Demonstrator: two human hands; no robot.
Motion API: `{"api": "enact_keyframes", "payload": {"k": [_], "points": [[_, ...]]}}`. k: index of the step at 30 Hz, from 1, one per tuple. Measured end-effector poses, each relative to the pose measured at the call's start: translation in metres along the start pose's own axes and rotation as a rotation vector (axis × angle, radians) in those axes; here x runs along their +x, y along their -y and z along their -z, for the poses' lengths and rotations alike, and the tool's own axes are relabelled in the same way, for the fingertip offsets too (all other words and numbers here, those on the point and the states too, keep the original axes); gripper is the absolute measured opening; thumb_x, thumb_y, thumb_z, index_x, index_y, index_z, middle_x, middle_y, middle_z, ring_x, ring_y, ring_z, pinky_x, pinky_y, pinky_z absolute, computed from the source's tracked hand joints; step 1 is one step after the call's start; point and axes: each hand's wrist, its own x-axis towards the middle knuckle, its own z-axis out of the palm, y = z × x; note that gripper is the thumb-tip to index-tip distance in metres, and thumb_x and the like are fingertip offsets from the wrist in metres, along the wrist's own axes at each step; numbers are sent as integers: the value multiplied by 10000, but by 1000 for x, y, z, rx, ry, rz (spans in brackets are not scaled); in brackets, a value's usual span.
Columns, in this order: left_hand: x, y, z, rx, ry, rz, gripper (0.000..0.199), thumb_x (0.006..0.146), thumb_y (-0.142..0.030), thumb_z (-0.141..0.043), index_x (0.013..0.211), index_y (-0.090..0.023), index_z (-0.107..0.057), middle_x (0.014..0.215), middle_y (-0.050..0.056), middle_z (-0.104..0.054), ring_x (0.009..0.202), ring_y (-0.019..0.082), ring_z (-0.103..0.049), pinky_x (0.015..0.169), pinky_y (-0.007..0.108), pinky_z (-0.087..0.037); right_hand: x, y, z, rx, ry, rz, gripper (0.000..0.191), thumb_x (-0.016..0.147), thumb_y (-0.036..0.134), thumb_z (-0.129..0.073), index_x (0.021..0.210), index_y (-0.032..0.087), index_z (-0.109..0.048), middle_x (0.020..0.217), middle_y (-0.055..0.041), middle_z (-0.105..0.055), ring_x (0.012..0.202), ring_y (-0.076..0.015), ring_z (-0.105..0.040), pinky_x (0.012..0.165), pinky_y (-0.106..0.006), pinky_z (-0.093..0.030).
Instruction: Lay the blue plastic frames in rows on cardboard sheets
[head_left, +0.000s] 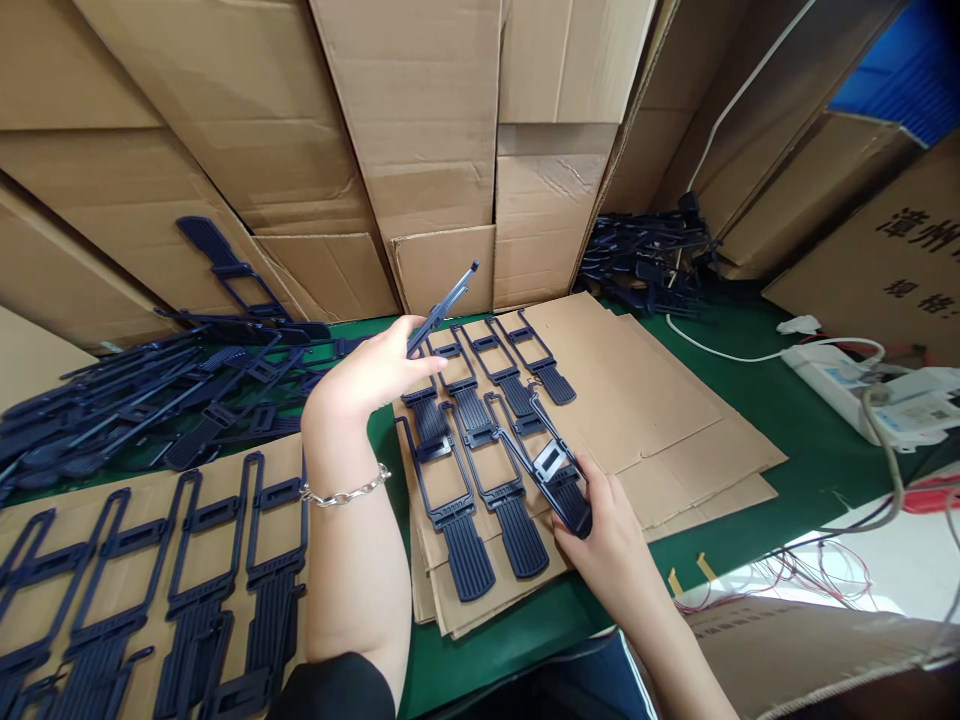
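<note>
Head: curled fingers [598, 488] around dark parts [568, 500]

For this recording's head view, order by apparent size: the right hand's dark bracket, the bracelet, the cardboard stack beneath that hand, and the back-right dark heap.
1. Cardboard stack
2. Back-right dark heap
3. Dark bracket in the right hand
4. Bracelet
This is apparent size only; the heap lies farther away.

The head camera looks from above the table [450, 672], facing forward and steeply down. Left hand [379, 365] and right hand [609, 520] appear at close range near mid-frame; upright cardboard [435, 110] closes the view at the far side.
</note>
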Motion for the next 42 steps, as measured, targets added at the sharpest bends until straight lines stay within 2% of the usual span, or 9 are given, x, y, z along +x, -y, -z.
{"api": "enact_keyframes", "payload": {"k": [10,14,20,24,27,30,34,42], "points": [[2,4,-3,-19,4,-15,598,718,-510,-571,1254,-281,-442,1210,29,-557,1035,233,-549,866,296,-430,2,-2,1,5,31,40,602,770,280,-525,1330,247,-304,1080,-80,-498,1010,-242,-519,857,-397,-466],[0,1,-2,-7,-20,2,608,709,-507,-587,1245,-247,-464,1191,45,-571,1028,240,-550,871,298,-426,3,-5,11,2,16,40,615,792,401,-537,1336,231,-304,1075,-86,-505,988,-239,-521,848,-390,-462],[-6,1,4,2,-35,-6,592,711,-510,-590,1231,-247,-483,1174,37,-583,1014,240,-558,874,305,-427,27,-31,34,-85,-159,-135,794,769,617,-478,1383,155,-279,1011,-119,-527,932,-275,-541,750,-402,-481],[-5,4,5,-7,-34,-14,574,713,-499,-592,1222,-258,-486,1177,26,-583,1024,233,-555,874,301,-429,44,-44,35,-187,-149,-206,840,751,665,-444,1395,148,-289,1116,-163,-515,960,-323,-550,655,-393,-489],[-3,4,3,-15,2,-7,569,722,-492,-575,1233,-265,-468,1195,24,-570,1047,229,-542,883,311,-428,47,-41,31,-266,-114,-292,893,739,712,-396,1404,131,-264,1168,-172,-491,966,-337,-555,642,-390,-487],[-3,0,1,-53,31,-23,568,716,-495,-579,1222,-256,-478,1200,26,-565,1056,230,-536,885,310,-429,45,-32,29,-346,-69,-360,835,786,688,-316,1397,120,-268,1187,-152,-472,973,-313,-555,681,-382,-485],[-9,-7,4,-196,110,-93,544,727,-492,-587,1207,-252,-495,1147,13,-589,1004,199,-557,863,266,-439,45,-26,30,-409,-15,-355,679,835,583,-306,1363,156,-328,1180,-115,-466,944,-267,-568,675,-342,-477],[-12,-4,10,-163,46,-73,522,718,-502,-602,1153,-217,-544,933,20,-610,802,168,-562,734,249,-471,46,-27,34,-384,30,-333,633,811,540,-383,1316,157,-390,1218,-103,-431,938,-238,-568,685,-311,-468]]}}
